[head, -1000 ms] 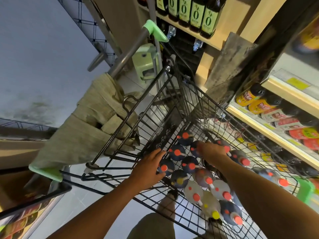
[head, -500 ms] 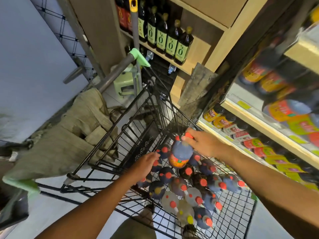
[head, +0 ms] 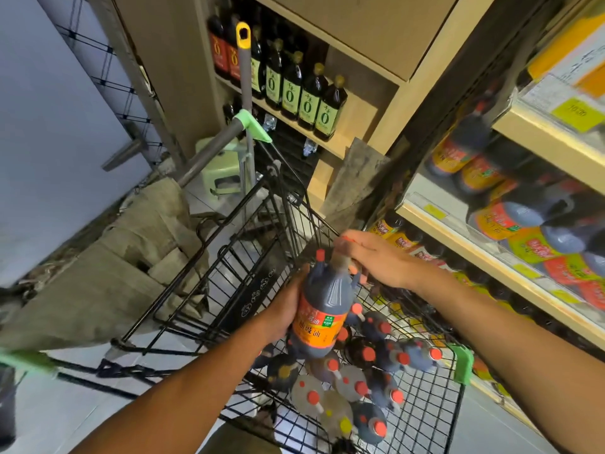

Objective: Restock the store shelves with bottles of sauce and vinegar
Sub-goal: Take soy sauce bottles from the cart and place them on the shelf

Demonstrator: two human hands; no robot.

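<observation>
Since half a second ago you have lifted the bottle (head: pixel 322 309) clear of the others, and your left hand (head: pixel 285 309), which was down among the caps, has come up to its side. Your right hand (head: pixel 370 257) grips the top of the bottle, fingers curled over the neck and handle, so the grip there is closed round it. Your left hand cups the bottle's left side near the orange label, fingers wrapped behind it and mostly hidden. The bottle hangs tilted between the two hands, red cap up, above the cart (head: pixel 425 417). Below it, the remaining bottles (head: pixel 376 362) stand packed together in the cart's basket, most dark with red caps, a few pale, one with a yellow cap. To your right, just beside the cart, the shelf (head: pixel 491 257) carries rows of bottles with orange, red and yellow labels. Ahead, a wooden shelf (head: pixel 357 126) bears dark bottles with green labels.
</observation>
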